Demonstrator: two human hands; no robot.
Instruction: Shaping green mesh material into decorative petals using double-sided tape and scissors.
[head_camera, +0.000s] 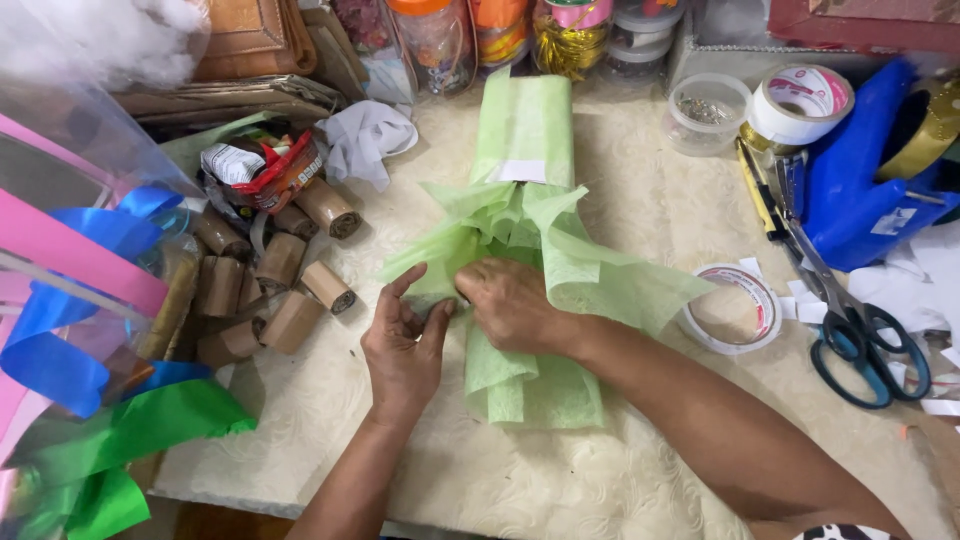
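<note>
Green mesh wrap, long and bunched at its middle, lies on the cream table, one end toward the jars, the other toward the person. Right hand presses down on the gathered middle, fingers curled together and pinching the folds. Left hand sits just beside it on the wrap's left edge, thumb and fingers closed on a flap. Left of the wrap: brown paper rolls, a grey cloth, blue and green ribbon. Right of the wrap: a clear tape roll, scissors, a blue tape dispenser, a white tape roll, a small plastic tub.
</note>
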